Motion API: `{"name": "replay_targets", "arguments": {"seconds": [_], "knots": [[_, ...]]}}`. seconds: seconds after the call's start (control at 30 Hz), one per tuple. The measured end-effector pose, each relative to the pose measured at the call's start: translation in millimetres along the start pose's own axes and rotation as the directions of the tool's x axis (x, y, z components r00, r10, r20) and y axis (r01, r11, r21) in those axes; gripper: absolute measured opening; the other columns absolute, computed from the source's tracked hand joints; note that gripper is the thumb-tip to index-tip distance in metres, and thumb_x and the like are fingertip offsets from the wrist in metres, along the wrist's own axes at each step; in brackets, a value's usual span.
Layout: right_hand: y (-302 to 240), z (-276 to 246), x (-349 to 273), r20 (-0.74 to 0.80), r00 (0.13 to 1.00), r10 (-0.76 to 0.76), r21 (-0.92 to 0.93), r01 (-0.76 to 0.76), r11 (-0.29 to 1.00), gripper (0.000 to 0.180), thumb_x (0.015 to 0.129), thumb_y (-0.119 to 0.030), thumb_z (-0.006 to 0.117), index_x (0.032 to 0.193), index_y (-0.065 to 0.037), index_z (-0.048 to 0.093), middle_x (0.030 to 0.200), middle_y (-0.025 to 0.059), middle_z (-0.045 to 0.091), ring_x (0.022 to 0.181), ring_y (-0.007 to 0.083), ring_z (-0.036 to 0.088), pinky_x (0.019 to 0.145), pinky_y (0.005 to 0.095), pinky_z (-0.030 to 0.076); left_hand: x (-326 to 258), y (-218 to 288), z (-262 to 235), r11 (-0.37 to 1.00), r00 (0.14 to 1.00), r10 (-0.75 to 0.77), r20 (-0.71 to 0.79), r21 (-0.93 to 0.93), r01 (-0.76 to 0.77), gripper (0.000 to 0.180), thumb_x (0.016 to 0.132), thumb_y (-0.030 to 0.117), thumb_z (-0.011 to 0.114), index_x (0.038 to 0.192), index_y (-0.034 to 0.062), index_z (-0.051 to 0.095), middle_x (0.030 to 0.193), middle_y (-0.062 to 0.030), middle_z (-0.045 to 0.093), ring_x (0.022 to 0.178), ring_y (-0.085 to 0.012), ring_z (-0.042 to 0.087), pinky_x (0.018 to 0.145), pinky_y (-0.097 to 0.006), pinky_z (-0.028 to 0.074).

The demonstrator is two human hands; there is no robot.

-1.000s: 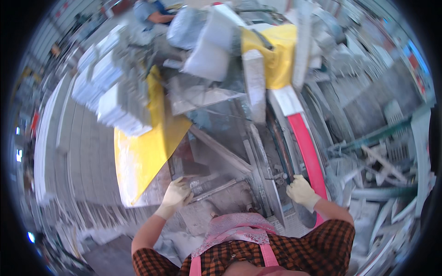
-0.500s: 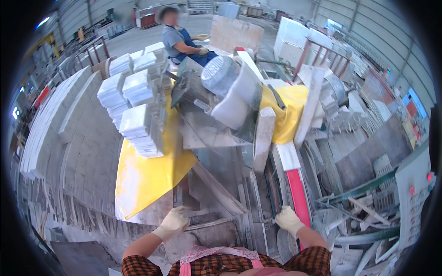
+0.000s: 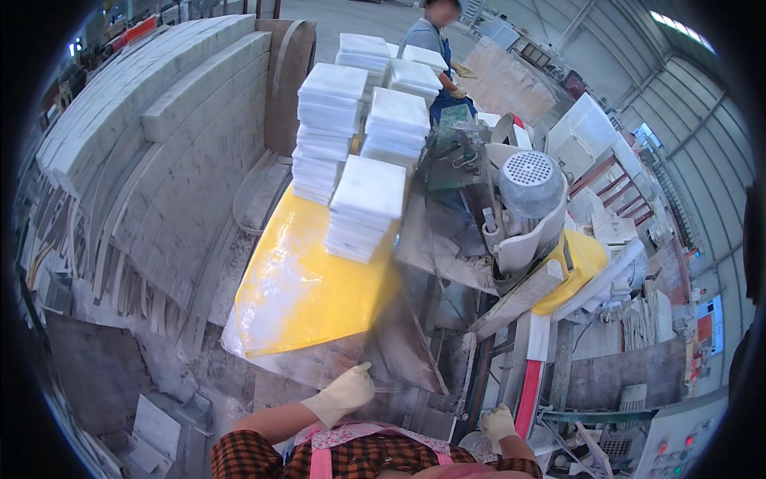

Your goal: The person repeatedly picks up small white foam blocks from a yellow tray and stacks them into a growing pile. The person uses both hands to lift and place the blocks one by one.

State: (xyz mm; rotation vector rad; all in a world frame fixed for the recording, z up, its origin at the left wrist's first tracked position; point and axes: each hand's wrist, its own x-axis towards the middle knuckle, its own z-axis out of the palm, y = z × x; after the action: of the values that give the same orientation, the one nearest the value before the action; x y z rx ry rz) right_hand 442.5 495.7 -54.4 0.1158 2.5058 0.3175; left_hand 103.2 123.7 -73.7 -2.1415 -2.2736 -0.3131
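Observation:
My left hand (image 3: 347,391), in a pale glove, rests at the front edge of the grey metal bed (image 3: 403,351) of a stone-cutting machine. A thin rod sticks out past its fingers, and I cannot see whether they grip it. My right hand (image 3: 499,421), also gloved, is curled on the machine's frame beside the red and white rail (image 3: 533,375). A yellow sheet (image 3: 307,287) covers the bed's left part. Stacks of white square tiles (image 3: 367,203) stand on it. The grey motor (image 3: 528,188) sits above the bed to the right.
Long pale stone slabs (image 3: 159,120) are piled on the left. Another person in a blue apron (image 3: 435,36) works behind the tile stacks. A control panel (image 3: 678,439) with buttons is at the lower right. Stone offcuts and slabs (image 3: 638,311) crowd the right side.
The view has swung left and forward, so the tile stacks and motor now fill the centre. Both hands stay at the machine's front edge and sit lower in the picture.

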Motion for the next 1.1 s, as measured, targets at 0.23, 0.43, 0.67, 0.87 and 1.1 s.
{"name": "replay_targets", "arguments": {"seconds": [0.23, 0.43, 0.67, 0.87, 1.1], "knots": [[-14.1, 1.3, 0.2, -0.044, 0.999, 0.022, 0.013, -0.022, 1.0, 0.019, 0.08, -0.034, 0.061, 0.083, -0.018, 0.072, 0.076, 0.0056, 0.071, 0.093, 0.0257, 0.069, 0.108, 0.0454, 0.04, 1.4, -6.1, -11.8, 0.999, 0.998, 0.045, -0.043, -0.007, -0.046, 0.013, 0.078, 0.018, 0.058, 0.074, 0.0075, 0.065, 0.071, -0.0063, 0.062, 0.075, -0.0225, 0.064, 0.103, -0.038, 0.044], [-1.0, 36.7, -23.9, -0.048, 0.999, 0.006, -0.114, -0.012, 0.993, 0.022, 0.077, -0.036, 0.061, 0.076, -0.016, 0.071, 0.081, 0.007, 0.072, 0.093, 0.0256, 0.067, 0.102, 0.0442, 0.043, -0.4, -4.5, -6.0, 0.999, 1.0, 0.022, -0.015, -0.037, -0.023, 0.014, 0.078, 0.018, 0.058, 0.073, 0.007, 0.065, 0.072, -0.0074, 0.065, 0.078, -0.0235, 0.065, 0.105, -0.038, 0.044], [11.4, 38.8, -36.7, -0.144, 0.981, -0.127, -0.052, 0.121, 0.991, 0.022, 0.077, -0.032, 0.066, 0.068, -0.012, 0.07, 0.068, 0.0062, 0.068, 0.084, 0.0274, 0.066, 0.105, 0.0445, 0.041, 2.7, -3.3, -12.2, 1.0, 1.0, -0.014, -0.013, 0.014, 0.014, 0.016, 0.08, 0.014, 0.06, 0.068, 0.0139, 0.071, 0.067, -0.004, 0.067, 0.079, -0.0204, 0.067, 0.11, -0.037, 0.042], [-4.0, 42.6, -32.2, -0.289, 0.957, 0.028, 0.057, -0.012, 0.998, 0.026, 0.086, -0.029, 0.061, 0.071, -0.011, 0.071, 0.073, 0.0064, 0.07, 0.087, 0.0262, 0.066, 0.106, 0.044, 0.04, 4.9, -6.4, -16.2, 0.999, 0.999, 0.04, 0.001, -0.005, -0.04, 0.011, 0.073, 0.018, 0.06, 0.064, 0.0114, 0.064, 0.067, -0.0058, 0.064, 0.079, -0.0232, 0.066, 0.104, -0.039, 0.046], [2.2, 93.4, -19.3, -0.502, 0.864, 0.047, 0.194, 0.06, 0.979, 0.026, 0.087, -0.026, 0.063, 0.063, -0.017, 0.058, 0.062, 0.0061, 0.056, 0.067, 0.0261, 0.059, 0.1, 0.0423, 0.043, 6.0, -6.1, -17.2, 0.999, 0.996, 0.044, 0.076, -0.023, -0.042, 0.016, 0.075, 0.019, 0.059, 0.063, 0.0132, 0.066, 0.073, -0.005, 0.068, 0.092, -0.0251, 0.067, 0.108, -0.04, 0.043]]}}
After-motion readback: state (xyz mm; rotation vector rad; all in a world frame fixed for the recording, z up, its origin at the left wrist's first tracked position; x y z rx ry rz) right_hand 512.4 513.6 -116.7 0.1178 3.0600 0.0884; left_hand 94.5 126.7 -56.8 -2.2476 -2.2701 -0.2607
